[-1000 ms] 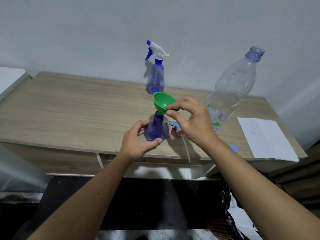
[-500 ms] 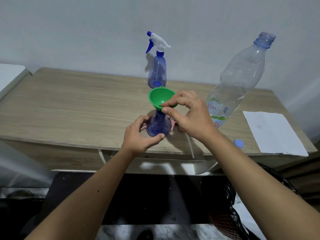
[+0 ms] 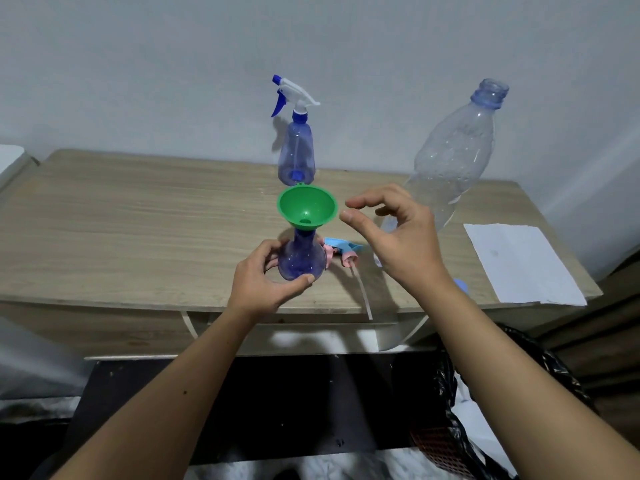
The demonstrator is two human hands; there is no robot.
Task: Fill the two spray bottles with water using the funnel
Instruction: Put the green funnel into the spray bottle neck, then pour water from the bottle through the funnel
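The left hand [image 3: 263,278] has its grip wrapped around the base of the near spray bottle [image 3: 300,258], which stands on the tabletop [image 3: 138,230] with the green funnel [image 3: 307,208] seated in its neck directly above that grip. The right hand [image 3: 398,244] hovers just right of the funnel rim, its grip wide and holding nothing. The funnel looks top-heavy; a nudge could tip it out. The water bottle [image 3: 450,161] sits beyond the right hand, uncapped, so a clumsy reach might knock it. The second spray bottle [image 3: 296,147] stands farther back, capped.
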